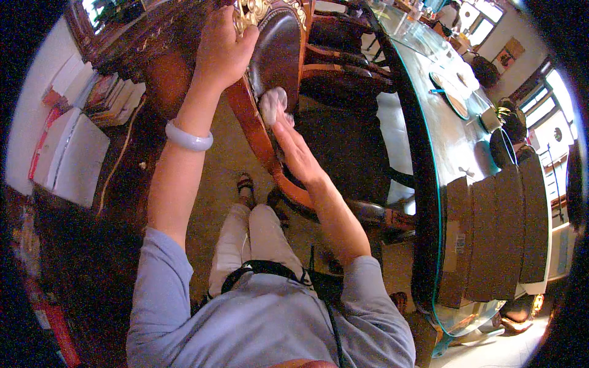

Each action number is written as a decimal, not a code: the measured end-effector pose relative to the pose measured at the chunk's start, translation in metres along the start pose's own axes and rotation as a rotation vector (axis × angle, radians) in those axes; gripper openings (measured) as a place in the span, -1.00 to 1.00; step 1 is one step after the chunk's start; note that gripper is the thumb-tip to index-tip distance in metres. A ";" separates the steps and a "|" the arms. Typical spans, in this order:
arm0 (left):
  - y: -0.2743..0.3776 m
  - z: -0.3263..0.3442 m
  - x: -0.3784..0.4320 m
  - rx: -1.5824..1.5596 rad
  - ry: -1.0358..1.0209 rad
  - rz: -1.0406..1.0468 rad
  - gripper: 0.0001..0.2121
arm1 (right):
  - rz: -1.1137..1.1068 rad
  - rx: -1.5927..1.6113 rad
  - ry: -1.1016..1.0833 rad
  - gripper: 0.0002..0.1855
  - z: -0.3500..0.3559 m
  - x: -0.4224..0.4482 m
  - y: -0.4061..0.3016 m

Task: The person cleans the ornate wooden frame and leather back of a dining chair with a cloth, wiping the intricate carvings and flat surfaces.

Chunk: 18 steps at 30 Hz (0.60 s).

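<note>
A wooden chair with a dark leather backrest [277, 55] and a gilded carved crest [251, 13] stands tilted in view before me. My left hand [225, 50], with a pale bangle [189, 136] on its forearm, grips the crest at the top. Against the lower part of the leather, my right hand [296, 149] presses a crumpled whitish cloth [274, 106] under its fingertips. The chair's curved wooden side frame [251, 122] runs down just left of that hand. The dark seat [343, 154] lies to its right.
A glass-topped table [414, 92] with cardboard boxes [487, 234] fills the right. More dark chairs [340, 34] stand along it. Books [112, 99], a white box [73, 156] and a cable [120, 156] lie on dark furniture at left. A person [447, 17] is far off at upper right.
</note>
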<state>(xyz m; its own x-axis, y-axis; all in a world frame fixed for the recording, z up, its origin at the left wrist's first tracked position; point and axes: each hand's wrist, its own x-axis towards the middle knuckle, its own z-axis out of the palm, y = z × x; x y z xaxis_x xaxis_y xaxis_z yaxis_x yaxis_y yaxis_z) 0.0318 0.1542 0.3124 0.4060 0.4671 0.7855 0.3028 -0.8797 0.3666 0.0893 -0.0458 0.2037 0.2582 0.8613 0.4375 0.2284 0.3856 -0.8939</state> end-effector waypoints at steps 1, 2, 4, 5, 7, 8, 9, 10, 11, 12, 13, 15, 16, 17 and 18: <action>0.003 0.004 -0.001 -0.015 0.001 0.009 -0.42 | -0.078 -0.110 0.008 -0.42 -0.004 0.011 0.003; 0.004 0.006 -0.003 -0.011 -0.001 0.023 -0.44 | -0.096 -0.134 0.006 -0.41 -0.009 0.026 0.013; 0.005 0.005 -0.007 -0.031 -0.015 -0.015 -0.45 | -0.116 -0.180 0.023 -0.43 -0.014 0.059 0.028; 0.008 0.008 -0.010 -0.065 -0.030 -0.054 -0.46 | -0.172 -0.254 0.036 -0.44 -0.019 0.076 0.036; 0.019 0.015 -0.020 -0.023 0.014 0.020 -0.49 | -0.153 -0.331 0.105 -0.47 -0.030 0.109 0.062; 0.024 0.017 -0.026 0.017 0.059 0.091 -0.52 | -0.204 -0.271 0.122 -0.48 -0.035 0.123 0.069; 0.026 0.017 -0.030 0.038 0.063 0.096 -0.52 | -0.260 -0.334 0.173 -0.50 -0.037 0.144 0.088; 0.020 0.013 -0.038 0.061 0.061 0.067 -0.53 | -0.177 -0.208 0.135 -0.51 -0.032 0.161 0.093; 0.026 0.015 -0.038 0.053 0.064 0.061 -0.55 | -0.226 -0.244 0.210 -0.52 -0.047 0.185 0.112; 0.031 0.018 -0.036 0.034 0.031 0.035 -0.55 | -0.271 -0.285 0.290 -0.53 -0.065 0.208 0.131; 0.054 0.030 -0.028 -0.019 0.039 0.083 -0.55 | -0.444 -0.507 0.498 -0.55 -0.115 0.234 0.157; 0.044 0.030 -0.035 0.010 0.046 0.066 -0.56 | -0.163 -1.032 0.192 -0.55 -0.136 0.259 0.159; 0.040 0.029 -0.038 0.023 0.052 0.038 -0.56 | -0.135 -0.779 0.358 -0.57 -0.119 0.255 0.163; 0.037 0.027 -0.038 0.033 0.058 0.040 -0.56 | -0.144 -0.772 0.355 -0.57 -0.109 0.258 0.160; 0.057 0.038 -0.030 -0.052 0.050 0.060 -0.57 | -0.184 -0.704 0.359 -0.59 -0.147 0.252 0.158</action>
<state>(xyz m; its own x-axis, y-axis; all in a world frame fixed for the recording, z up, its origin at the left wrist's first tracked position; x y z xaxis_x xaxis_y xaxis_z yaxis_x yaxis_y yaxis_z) 0.0697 0.0940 0.2909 0.3778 0.4097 0.8303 0.2339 -0.9099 0.3426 0.3287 0.1834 0.1873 0.4173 0.5992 0.6833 0.8027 0.1095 -0.5862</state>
